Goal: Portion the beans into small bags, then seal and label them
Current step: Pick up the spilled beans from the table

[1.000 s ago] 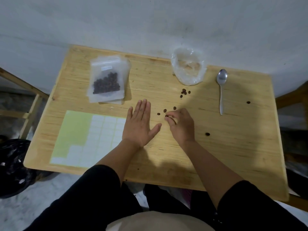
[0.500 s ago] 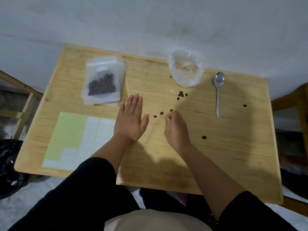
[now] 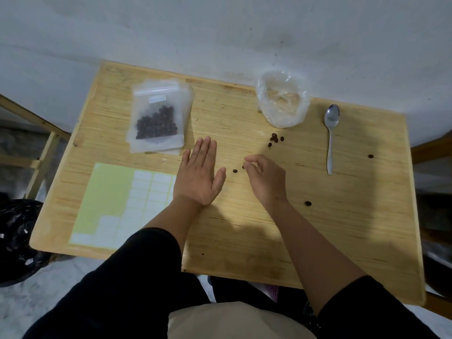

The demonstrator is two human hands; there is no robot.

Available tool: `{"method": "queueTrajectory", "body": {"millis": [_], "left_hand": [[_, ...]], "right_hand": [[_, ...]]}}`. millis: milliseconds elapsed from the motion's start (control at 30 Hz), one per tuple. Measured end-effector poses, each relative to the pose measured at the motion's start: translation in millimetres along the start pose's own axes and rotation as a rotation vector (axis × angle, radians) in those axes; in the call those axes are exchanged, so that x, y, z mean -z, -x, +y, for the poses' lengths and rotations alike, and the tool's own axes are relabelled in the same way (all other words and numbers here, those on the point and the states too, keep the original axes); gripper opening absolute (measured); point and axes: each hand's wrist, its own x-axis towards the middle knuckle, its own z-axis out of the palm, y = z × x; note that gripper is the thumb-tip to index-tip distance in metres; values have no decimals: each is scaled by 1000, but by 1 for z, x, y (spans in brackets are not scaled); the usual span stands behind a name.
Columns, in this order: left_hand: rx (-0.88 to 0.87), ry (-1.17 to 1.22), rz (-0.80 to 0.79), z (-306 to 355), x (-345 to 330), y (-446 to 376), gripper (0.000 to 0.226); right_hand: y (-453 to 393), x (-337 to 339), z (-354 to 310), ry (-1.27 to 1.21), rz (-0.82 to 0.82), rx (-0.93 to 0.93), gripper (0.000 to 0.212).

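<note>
A small zip bag (image 3: 156,121) filled with dark beans and bearing a white label lies on top of other small bags at the table's back left. My left hand (image 3: 199,172) rests flat on the wood, fingers straight, just below that stack. My right hand (image 3: 265,177) is beside it with its fingers curled, the fingertips pinched together at a loose bean (image 3: 243,167). Another bean (image 3: 235,171) lies between my hands. A small cluster of beans (image 3: 275,139) sits farther back. The label sheet (image 3: 117,201) lies at the front left.
A crumpled clear plastic bag (image 3: 281,104) stands open at the back, a metal spoon (image 3: 330,133) to its right. Single beans lie at the right (image 3: 370,156) and near my right forearm (image 3: 308,203). The wooden table (image 3: 342,228) abuts a white wall. A black bin bag (image 3: 17,241) sits on the floor at left.
My right hand has kept working at the row of loose beans between my hands; one bean of that row is no longer visible. My left hand stays flat.
</note>
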Motion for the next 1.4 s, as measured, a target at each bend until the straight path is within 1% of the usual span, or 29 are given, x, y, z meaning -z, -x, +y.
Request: {"method": "queueTrajectory", "body": {"millis": [67,133,333,400,467,600,667,700,733,833,967,1233,1333,1400], "left_hand": [[1,-1,-3,0,0,0,72],[2,-1,-5,0,0,0,72],[5,-10,-2,0,-1,0,73],[5,-9,0,0,-1,0,73],[7,-10,0,0,-1,0,73],[9,-15,0,1,-1,0,73],[9,-14,-2,0,-1,-1,73],[10,-13,-4,0,-1,-1,74],[10,-11,-5,1,-1,-1,74],[8,-11,-9,0,0,0,75],[5,4,-10,0,1,0,75],[5,6,-4,0,1,1,75],[0,0,-11,-1,1,1,75],[-7,-10,-12,0,1,1,75]], "right_hand": [[-2,-1,3,43,18,48,18],[-3,-2,4,72,19,61,18],[-5,-6,4,144,8,37,8],[-2,-6,4,117,-4,13,5],[2,-3,4,-44,-14,-50,6],[10,4,1,-517,-54,-223,12],[9,3,-3,-609,-85,-260,13],[8,2,-4,-575,-94,-249,15],[7,0,-4,-472,-102,-215,17],[5,-3,0,-65,-107,-28,23],[3,-9,2,154,-69,125,20],[10,-21,10,269,30,329,11],[17,-27,9,335,11,291,12],[19,-25,5,254,28,199,11]]}}
